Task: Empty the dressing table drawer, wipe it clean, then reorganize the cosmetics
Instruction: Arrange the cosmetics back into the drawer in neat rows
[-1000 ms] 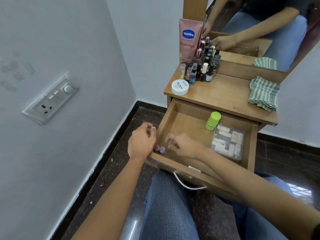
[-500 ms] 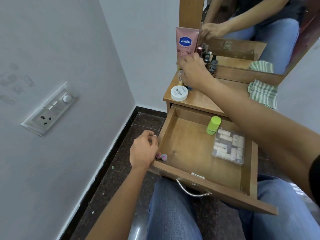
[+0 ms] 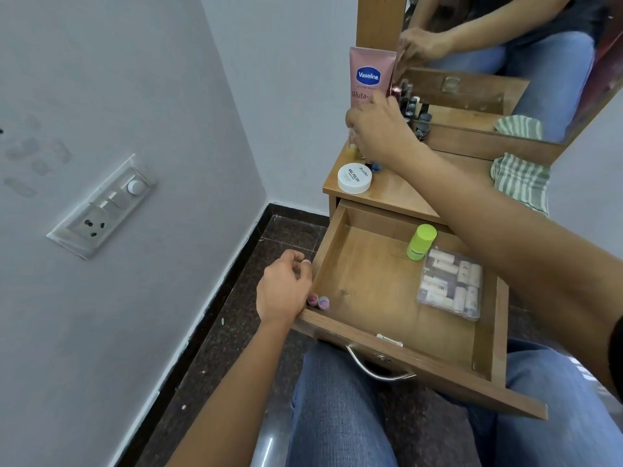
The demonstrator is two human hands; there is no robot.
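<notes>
The wooden drawer (image 3: 381, 281) is pulled open over my lap. Two small pink-capped bottles (image 3: 318, 301) stand in its front left corner. A green bottle (image 3: 421, 242) and a clear case of small tubes (image 3: 450, 284) lie at its right. My left hand (image 3: 283, 291) rests against the drawer's left front corner, fingers loosely curled and holding nothing. My right hand (image 3: 381, 133) reaches over the tabletop in front of the pink Vaseline tube (image 3: 369, 75); its fingertips close on a small yellow bottle (image 3: 352, 149). The hand hides several of the bottles (image 3: 413, 106) there.
A white nail polish jar (image 3: 354, 177) sits at the tabletop's front left. A green striped cloth (image 3: 521, 182) lies at the right, under the mirror (image 3: 505, 62). The wall with a switch plate (image 3: 101, 210) is close on the left. The drawer handle (image 3: 374, 369) is above my knees.
My right hand left the drawer's front left corner and rose to the bottles on the tabletop, then shifted slightly left onto the yellow bottle. My left hand stayed at the drawer corner.
</notes>
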